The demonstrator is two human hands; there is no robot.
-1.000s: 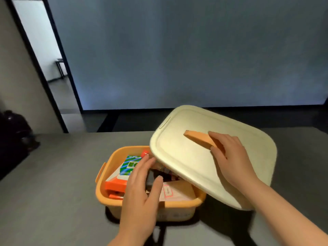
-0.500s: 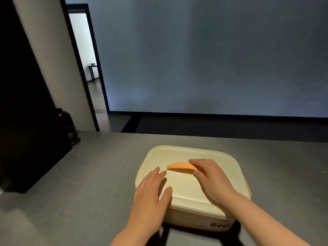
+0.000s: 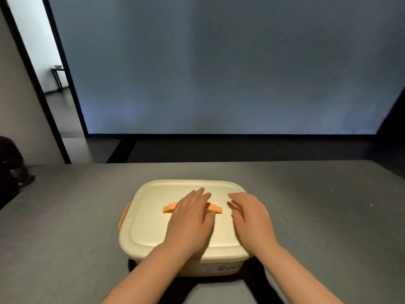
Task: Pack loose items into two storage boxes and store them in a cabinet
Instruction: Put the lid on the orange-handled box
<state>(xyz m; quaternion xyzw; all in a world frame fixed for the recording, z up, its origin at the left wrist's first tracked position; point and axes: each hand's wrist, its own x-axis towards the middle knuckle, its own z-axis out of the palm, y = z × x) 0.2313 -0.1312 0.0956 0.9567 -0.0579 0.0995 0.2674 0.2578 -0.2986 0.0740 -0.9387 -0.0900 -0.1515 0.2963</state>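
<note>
A storage box (image 3: 221, 267) sits on the grey table (image 3: 65, 227), near its front edge at about 6 o'clock in the view, with its cream lid (image 3: 151, 218) seated flat on top. The left hand (image 3: 190, 222) lies palm down on the lid, fingers straight and close together, laid across the middle of the orange handle (image 3: 169, 208), thumb spread to the right. The right hand (image 3: 252, 216) is at 3 o'clock from the left one, just beside it and apart, fingers straight and slightly fanned over the lid's right half; whether they press the lid or hover just above it cannot be told. An orange latch (image 3: 124, 216) shows at the box's 9 o'clock side. Neither hand holds anything.
</note>
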